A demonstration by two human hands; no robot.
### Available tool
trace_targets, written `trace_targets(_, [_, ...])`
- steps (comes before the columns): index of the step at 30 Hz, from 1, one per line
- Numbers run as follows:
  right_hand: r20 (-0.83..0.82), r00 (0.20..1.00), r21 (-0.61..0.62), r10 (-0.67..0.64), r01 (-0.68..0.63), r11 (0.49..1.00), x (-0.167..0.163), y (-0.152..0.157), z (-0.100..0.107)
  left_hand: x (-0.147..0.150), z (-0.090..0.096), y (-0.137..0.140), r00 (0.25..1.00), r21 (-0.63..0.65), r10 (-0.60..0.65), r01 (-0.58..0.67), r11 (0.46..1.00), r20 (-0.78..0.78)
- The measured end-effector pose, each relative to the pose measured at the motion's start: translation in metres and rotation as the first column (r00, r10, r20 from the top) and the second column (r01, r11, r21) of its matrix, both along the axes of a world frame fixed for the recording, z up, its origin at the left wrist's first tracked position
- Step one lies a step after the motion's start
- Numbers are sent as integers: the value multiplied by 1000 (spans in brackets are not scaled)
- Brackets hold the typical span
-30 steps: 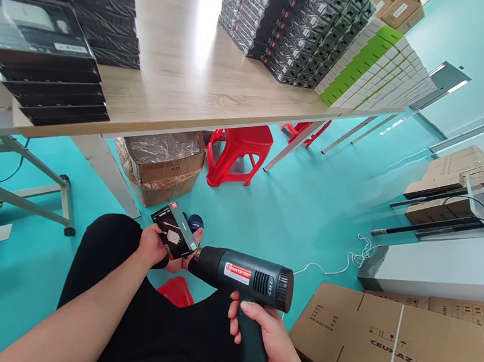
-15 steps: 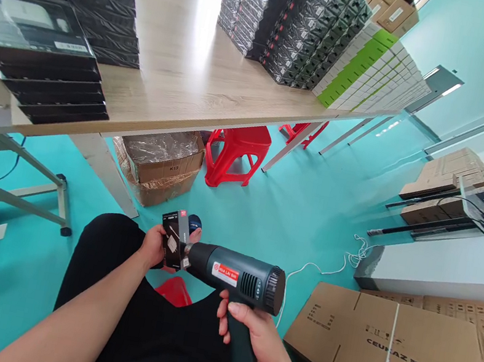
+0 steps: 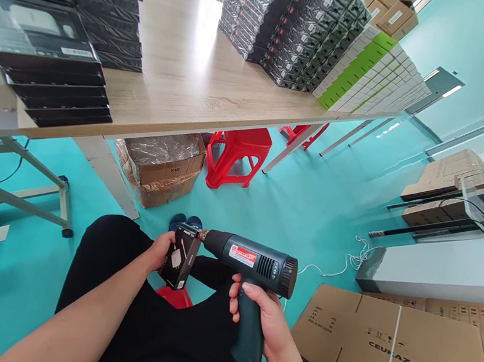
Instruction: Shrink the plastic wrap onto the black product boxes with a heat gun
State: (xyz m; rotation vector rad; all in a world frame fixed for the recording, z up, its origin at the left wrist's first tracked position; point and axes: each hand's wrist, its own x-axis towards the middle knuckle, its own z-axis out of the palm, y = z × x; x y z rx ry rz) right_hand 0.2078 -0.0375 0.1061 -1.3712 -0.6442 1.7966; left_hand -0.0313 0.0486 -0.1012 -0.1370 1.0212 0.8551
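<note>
Heat gun (image 3: 261,264) smooth plastic; tabletop (image 3: 168,68) glossy, wood-grained; carton (image 3: 361,327) matt cardboard; floor (image 3: 310,193) glossy.

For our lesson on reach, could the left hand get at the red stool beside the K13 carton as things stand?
Probably not: the left hand holds the black box, and the red stool stands beyond the slippers, partly under the table.
</note>
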Motion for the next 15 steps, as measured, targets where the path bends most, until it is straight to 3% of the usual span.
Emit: trace_targets(15, [39,999,-11,20,-20,1000,-8,15,4,2,9,0,999,34,-18,19,999,-32])
